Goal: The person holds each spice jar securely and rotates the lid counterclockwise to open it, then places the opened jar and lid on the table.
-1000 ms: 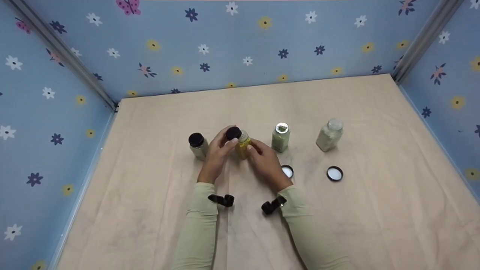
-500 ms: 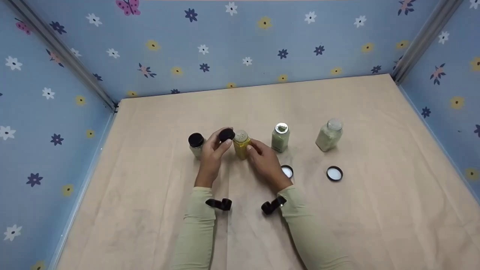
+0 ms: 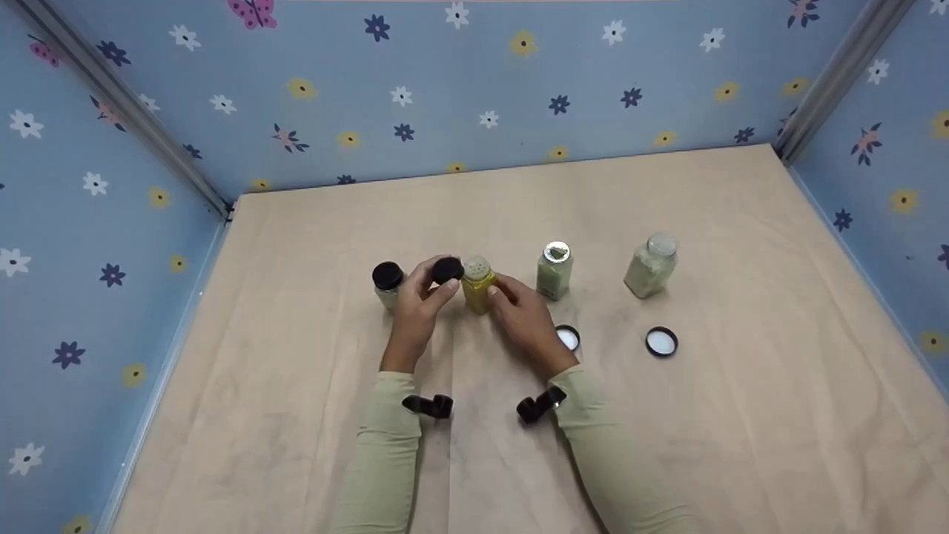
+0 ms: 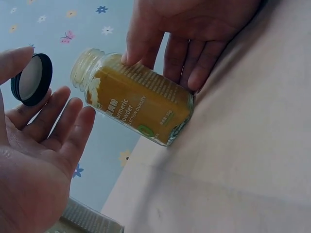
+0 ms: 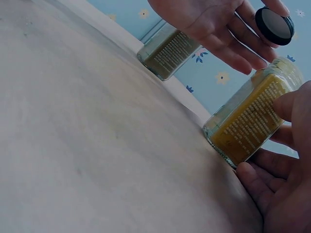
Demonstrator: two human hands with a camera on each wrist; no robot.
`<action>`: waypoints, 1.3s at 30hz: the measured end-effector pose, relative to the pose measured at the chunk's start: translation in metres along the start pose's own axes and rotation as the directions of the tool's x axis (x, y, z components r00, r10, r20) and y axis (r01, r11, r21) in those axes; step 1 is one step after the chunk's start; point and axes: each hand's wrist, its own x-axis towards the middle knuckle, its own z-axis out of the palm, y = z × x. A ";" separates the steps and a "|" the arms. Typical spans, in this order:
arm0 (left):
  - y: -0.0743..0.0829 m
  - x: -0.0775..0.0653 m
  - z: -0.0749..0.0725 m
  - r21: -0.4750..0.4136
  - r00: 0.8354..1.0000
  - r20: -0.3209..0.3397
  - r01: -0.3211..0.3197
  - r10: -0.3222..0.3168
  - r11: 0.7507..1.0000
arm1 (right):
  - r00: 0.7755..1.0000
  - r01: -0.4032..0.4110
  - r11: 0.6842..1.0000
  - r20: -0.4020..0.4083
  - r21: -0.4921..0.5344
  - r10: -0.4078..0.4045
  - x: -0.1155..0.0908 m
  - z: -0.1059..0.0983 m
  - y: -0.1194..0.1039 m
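Observation:
My left hand [image 3: 417, 313] pinches a black screw lid [image 3: 447, 270] between thumb and fingers, its white inner side showing in the left wrist view. Just right of the lid stands a glass jar of turmeric powder [image 4: 141, 99], its threaded neck bare and a perforated shaker top [image 3: 477, 268] on its mouth. Thumb and fingers of my right hand [image 3: 525, 313] hold that jar from the right side, its base at the table. A capped jar [image 3: 388, 285] with a black lid is partly hidden behind my left hand.
Two lidless jars of green contents, a nearer one [image 3: 554, 271] and a farther one [image 3: 652, 267], stand to the right. Before them, two black lids, one partly behind my right wrist [image 3: 569, 337] and another [image 3: 662, 342], lie white side up. Flowered walls [image 3: 474, 81] enclose the cloth-covered table [image 3: 296, 415].
The black lid has come off to the left of the turmeric jar's top, carried by my left hand, which also shifts slightly left. My right hand and the jar stay in place.

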 end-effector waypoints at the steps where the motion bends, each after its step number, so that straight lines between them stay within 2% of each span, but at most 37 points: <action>1: 0.004 -0.001 0.001 0.008 1.000 0.000 0.005 -0.005 1.000 | 1.000 -0.001 1.000 0.001 0.001 0.001 0.000 0.000 0.000; 5: 0.011 -0.006 0.002 0.025 1.000 0.002 0.022 -0.022 0.999 | 1.000 -0.005 1.000 0.006 0.007 0.005 0.001 0.001 0.002; 11: 0.011 -0.007 0.001 0.036 0.999 -0.008 0.039 -0.039 0.999 | 1.000 0.013 1.000 0.003 0.025 -0.013 0.002 0.001 0.004; 26: 0.012 -0.014 0.000 0.010 0.994 -0.005 0.108 -0.108 0.994 | 1.000 -0.007 1.000 -0.005 0.015 0.007 0.000 0.001 0.000; 33: -0.016 -0.011 -0.005 0.016 0.992 0.003 0.127 -0.127 0.992 | 1.000 -0.014 1.000 -0.008 0.008 0.014 0.000 0.000 0.001; 39: -0.022 -0.013 -0.006 0.022 0.993 0.031 0.109 -0.110 0.994 | 1.000 -0.020 1.000 -0.006 0.008 0.020 -0.001 0.000 0.001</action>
